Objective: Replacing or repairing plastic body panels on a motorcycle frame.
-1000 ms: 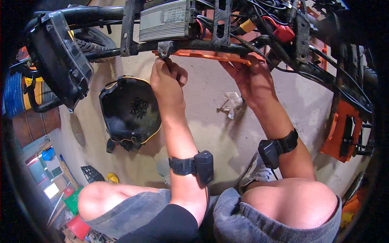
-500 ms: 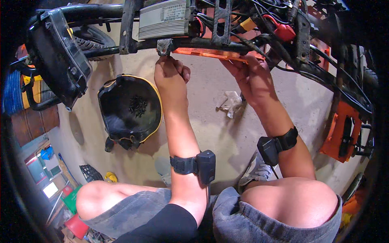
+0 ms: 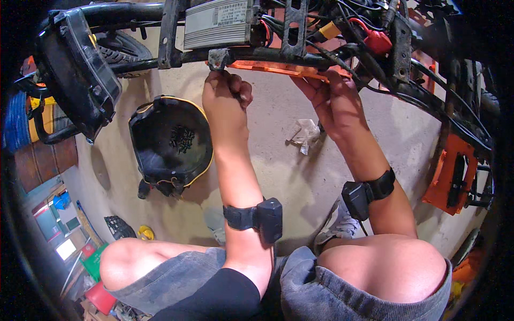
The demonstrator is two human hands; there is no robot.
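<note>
An orange plastic panel (image 3: 267, 67) runs along the underside of a black tubular frame (image 3: 257, 55). My right hand (image 3: 338, 101) grips its right part, thumb on the near edge and fingers underneath. At the panel's left end, my left hand (image 3: 225, 95) is closed just below a worn grey metal bracket (image 3: 218, 59). Its fingers are curled, and a small dark bit shows between them; what it is I cannot make out. Above the panel, a silver finned box (image 3: 217, 25) with a label sits in the frame.
A black bowl-like container (image 3: 155, 144) with a yellow rim holds several small dark screws (image 3: 182, 139). Crumpled white paper (image 3: 305, 134) lies on the floor. Cables with a red connector (image 3: 377, 41) hang upper right. A black fender-like part (image 3: 75, 75) juts out at left; an orange part (image 3: 452, 171) stands right.
My left hand has shifted very slightly, its fingers curling a little differently below the bracket. My right hand keeps its grip on the orange panel.
</note>
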